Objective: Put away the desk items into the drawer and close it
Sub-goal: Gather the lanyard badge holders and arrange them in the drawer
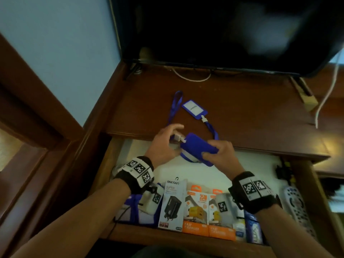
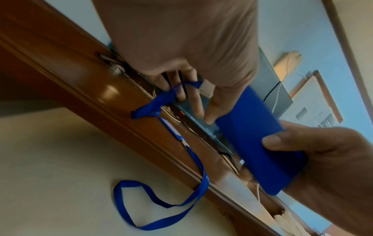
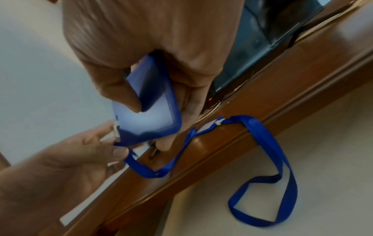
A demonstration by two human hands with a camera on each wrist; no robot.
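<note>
My right hand [image 1: 221, 153] grips the lower end of a blue badge holder [image 1: 199, 148] above the open drawer [image 1: 214, 174], just in front of the desk edge. My left hand [image 1: 165, 144] pinches the white clip [image 1: 178, 137] at the holder's top, where its blue strap [image 1: 176, 103] runs back onto the desk. In the left wrist view the fingers [image 2: 181, 91] curl round strap and clip. A second blue badge holder [image 1: 191, 108] lies on the desk. Its lanyard [image 3: 272, 159] drapes over the edge into the drawer.
Along the drawer's front stand a black-and-white charger box [image 1: 173, 203] and two orange charger boxes [image 1: 197, 213]. A grey remote [image 1: 297, 207] lies at the right, with black cables [image 1: 283, 170] behind it. A dark screen [image 1: 223, 34] stands at the desk's back, beside a white cable [image 1: 325, 94].
</note>
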